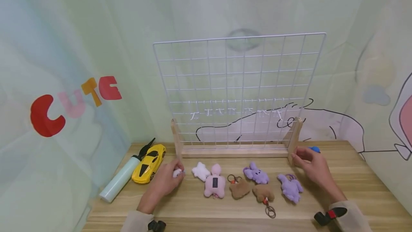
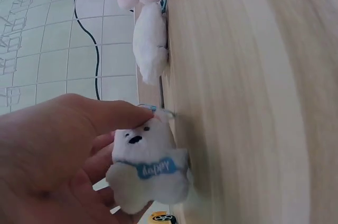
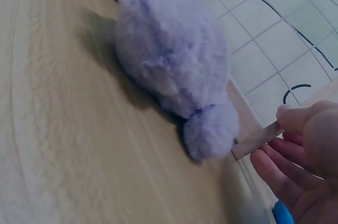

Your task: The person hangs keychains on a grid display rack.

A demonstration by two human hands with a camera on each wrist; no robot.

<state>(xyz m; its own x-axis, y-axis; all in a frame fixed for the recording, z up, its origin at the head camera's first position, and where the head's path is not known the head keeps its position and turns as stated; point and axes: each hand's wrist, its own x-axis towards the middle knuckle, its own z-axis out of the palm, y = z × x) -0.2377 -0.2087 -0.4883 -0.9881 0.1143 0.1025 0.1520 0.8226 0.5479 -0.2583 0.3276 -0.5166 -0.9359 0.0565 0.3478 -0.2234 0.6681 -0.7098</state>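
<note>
My left hand (image 1: 163, 181) holds a small white plush keychain (image 2: 148, 152) with a face and a blue "happy" label, thumb over its head, low by the table. At the other side my right hand (image 1: 311, 164) pinches the wooden foot (image 3: 260, 142) of the white wire grid rack (image 1: 236, 154) between thumb and fingers. Between the hands lie a white star-shaped plush (image 1: 201, 171), a pink plush (image 1: 215, 185), two brown plush keychains, one with its back up (image 1: 239, 189) and one with its ring toward me (image 1: 263, 192), and two purple plushes, one farther (image 1: 256, 174), one nearer (image 1: 290, 189).
On the left lie a yellow toy car (image 1: 149, 164) and a pale blue cylinder (image 1: 120, 178) with a black nozzle. Several white hooks (image 1: 231, 111) hang in a row on the grid. A blue object (image 1: 314, 149) sits behind my right hand. Printed cloth walls surround the wooden table (image 1: 180, 210).
</note>
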